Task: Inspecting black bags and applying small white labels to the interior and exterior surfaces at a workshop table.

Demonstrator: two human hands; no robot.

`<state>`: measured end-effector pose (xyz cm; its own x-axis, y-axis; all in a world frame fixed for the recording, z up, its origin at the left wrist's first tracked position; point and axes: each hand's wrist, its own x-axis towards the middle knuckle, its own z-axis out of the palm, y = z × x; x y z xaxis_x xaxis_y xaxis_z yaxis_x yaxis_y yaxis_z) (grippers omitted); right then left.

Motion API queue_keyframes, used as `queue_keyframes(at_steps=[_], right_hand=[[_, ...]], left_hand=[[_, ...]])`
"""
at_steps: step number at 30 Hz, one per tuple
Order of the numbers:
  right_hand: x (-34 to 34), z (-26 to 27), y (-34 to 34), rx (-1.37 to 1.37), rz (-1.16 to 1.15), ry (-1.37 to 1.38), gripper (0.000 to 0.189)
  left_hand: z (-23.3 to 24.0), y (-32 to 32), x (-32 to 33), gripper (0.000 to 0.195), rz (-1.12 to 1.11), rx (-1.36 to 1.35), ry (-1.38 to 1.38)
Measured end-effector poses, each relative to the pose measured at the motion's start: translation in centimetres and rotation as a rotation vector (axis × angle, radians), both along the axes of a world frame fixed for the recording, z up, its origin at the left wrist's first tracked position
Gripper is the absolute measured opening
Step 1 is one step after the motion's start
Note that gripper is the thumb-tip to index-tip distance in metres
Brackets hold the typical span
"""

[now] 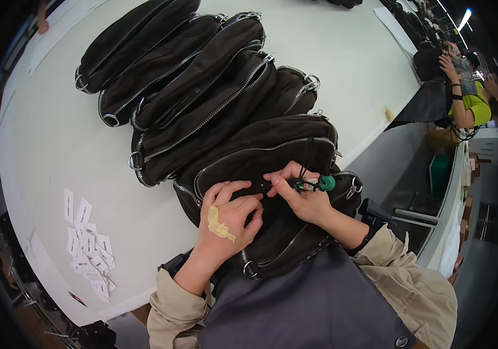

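Observation:
A dark fabric bag [281, 224] with metal zips and D-rings lies before me at the table edge, partly against my apron. My left hand [230, 220], with yellowish tape on its back, grips the bag's cloth; its fingers are bent onto the fabric. My right hand [303, 196] holds a slim hand tool [307, 183] with a green rounded end, a label and a black cord around it. Its working tip is hard to make out against the dark cloth. Close to that tip, a small shiny dot [262, 185] shows on the bag.
Several similar dark zipped bags [196, 91] lie in an overlapping row on the white table [144, 235]. Loose white printed tags [89, 253] are heaped at left, near a small red-and-black item [77, 299]. A co-worker in a yellow-green shirt [478, 107] is at far right.

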<state>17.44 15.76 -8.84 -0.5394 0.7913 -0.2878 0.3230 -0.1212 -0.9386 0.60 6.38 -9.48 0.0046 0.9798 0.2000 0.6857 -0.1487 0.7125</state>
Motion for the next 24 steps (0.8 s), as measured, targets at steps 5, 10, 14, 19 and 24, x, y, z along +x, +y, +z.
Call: queue_keyframes(at_steps=[5, 10, 14, 19, 24], right_hand=[[-0.1, -0.4, -0.1, 0.073, 0.011, -0.010, 0.017], [-0.4, -1.2, -0.3, 0.176, -0.055, 0.007, 0.019], [-0.5, -0.7, 0.8, -0.038, -0.040, -0.064, 0.027], [0.1, -0.9, 1.4, -0.309, -0.090, 0.116, 0.023], [0.6, -0.8, 1.1, -0.474, 0.031, 0.314, 0.019]], left_hand=[[-0.5, -0.1, 0.0, 0.009, 0.002, -0.022, -0.006], [-0.1, 0.3, 0.2, 0.006, 0.011, 0.001, -0.002], [-0.6, 0.2, 0.1, 0.008, 0.018, -0.012, -0.006], [-0.7, 0.2, 0.1, 0.008, 0.034, 0.003, -0.032], [-0.8, 0.1, -0.1, 0.008, 0.043, 0.020, -0.032]])
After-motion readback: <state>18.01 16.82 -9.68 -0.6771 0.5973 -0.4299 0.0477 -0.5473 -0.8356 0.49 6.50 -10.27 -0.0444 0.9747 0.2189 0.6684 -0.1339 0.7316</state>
